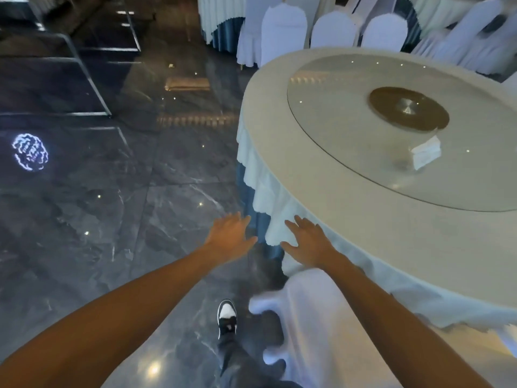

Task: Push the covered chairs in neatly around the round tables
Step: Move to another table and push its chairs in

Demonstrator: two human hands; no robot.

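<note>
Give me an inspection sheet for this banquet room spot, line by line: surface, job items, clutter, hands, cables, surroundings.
Surface: round table with a cream cloth, scalloped skirt and a glass turntable.
Job's things: one covered chair stands at the near edge, below the right arm; more covered chairs crowd the far side.
Clutter: small white folded item on the turntable; what it is cannot be told.
Hands: left hand open over the floor, holding nothing; right hand open, in front of the table skirt.
Cables: nothing seen.
Surroundings: glossy dark marble floor, a projected light pattern and a second skirted table behind.
</note>
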